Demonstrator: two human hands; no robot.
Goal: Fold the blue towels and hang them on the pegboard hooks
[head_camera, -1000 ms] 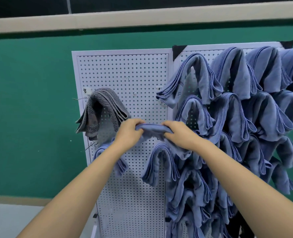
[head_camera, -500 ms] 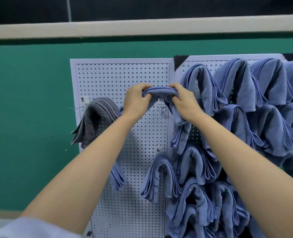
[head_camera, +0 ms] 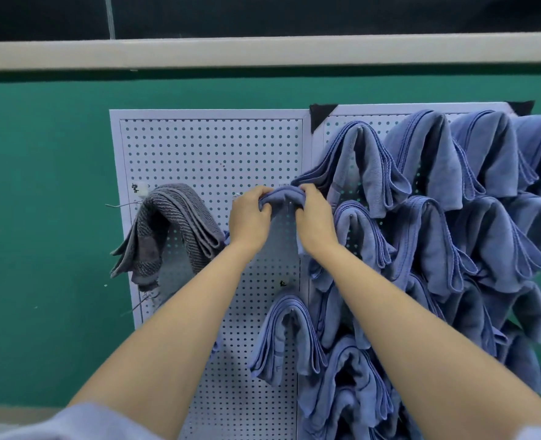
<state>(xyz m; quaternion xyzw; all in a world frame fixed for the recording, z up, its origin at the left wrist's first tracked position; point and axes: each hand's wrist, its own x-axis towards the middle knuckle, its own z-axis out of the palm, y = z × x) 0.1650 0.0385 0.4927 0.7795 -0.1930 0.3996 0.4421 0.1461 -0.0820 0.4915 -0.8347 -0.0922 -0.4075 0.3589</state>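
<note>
A folded blue towel [head_camera: 281, 198] arches over a spot near the right edge of the left white pegboard panel [head_camera: 199, 154]. My left hand [head_camera: 248, 219] grips its left side and my right hand [head_camera: 315, 219] grips its right side, fingers curled round the cloth. Its lower ends hang behind my wrists. The hook under it is hidden by the towel. Several other folded blue towels [head_camera: 421, 192] hang in rows over the right panel, and one [head_camera: 289, 338] hangs lower on the left panel.
A grey striped towel [head_camera: 167, 230] hangs at the left panel's left side, beside a bare wire hook [head_camera: 120, 205]. Another bare hook [head_camera: 137, 304] sticks out below it. A green wall [head_camera: 40, 185] stands behind the boards.
Both hands lifted the blue towel from mid-board up to the hook row and have drawn closer together on it. The view shifted slightly.
</note>
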